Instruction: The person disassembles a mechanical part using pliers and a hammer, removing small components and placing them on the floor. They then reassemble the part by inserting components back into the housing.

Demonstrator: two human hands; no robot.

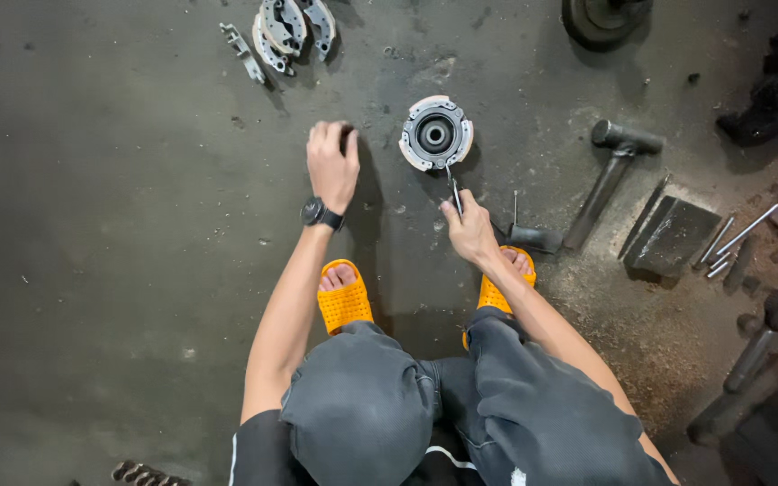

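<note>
Knees in grey trousers (362,405) nearest the lens, person squatting on the concrete floor (119,270), orange sandals (344,301) below the hands.

Far left, bottom edge: short chain-like part (141,472), half cut off. Top left: curved metal shoe pieces (285,27) plus a small bracket (243,52), well apart from the hands.

Left hand (332,162), black watch (320,214) on the wrist, fingers curled into a loose fist over something small and dark on the floor; can't tell what it is or if it's gripped.

Round metal hub assembly (436,135) sits flat on the floor, just right of the left hand, black centre bore up. Looks heavy, rigid steel, likely greasy. Best held by the outer rim, two-handed.

Right hand (472,229) fingers closed on a thin metal tool (454,191), tip pointing up at the hub's near edge, about touching.

Right side: hammer (610,175), dark steel block (673,236), loose rods (736,238), more dark machinery at the edge. No containers visible.
</note>
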